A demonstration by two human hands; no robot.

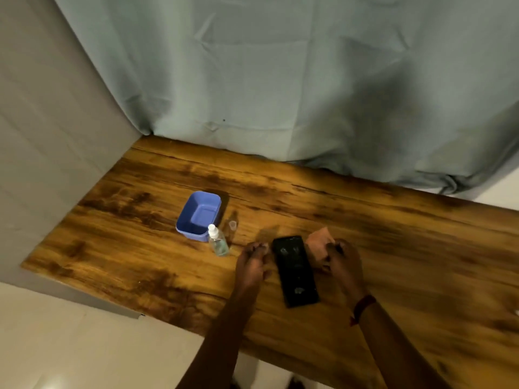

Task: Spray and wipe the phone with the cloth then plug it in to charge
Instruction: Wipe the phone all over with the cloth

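Note:
A black phone [295, 270] lies flat on the wooden table [140, 248], with wet spots on its surface. My left hand [251, 265] rests just left of the phone, fingers curled with nothing in them, its fingertips near the phone's top left edge. My right hand [341, 262] sits right of the phone and grips a small pink cloth [318, 242], which sticks out past the fingers. A clear spray bottle [217, 241] with a white nozzle stands left of my left hand. Its clear cap [232, 226] stands beside it.
A blue plastic tub [200, 214] sits behind the spray bottle. A grey-green curtain [280, 80] hangs along the table's far edge, and a grey wall [42, 164] borders its left side. White floor [70, 346] shows below the near edge. No charger cable is visible.

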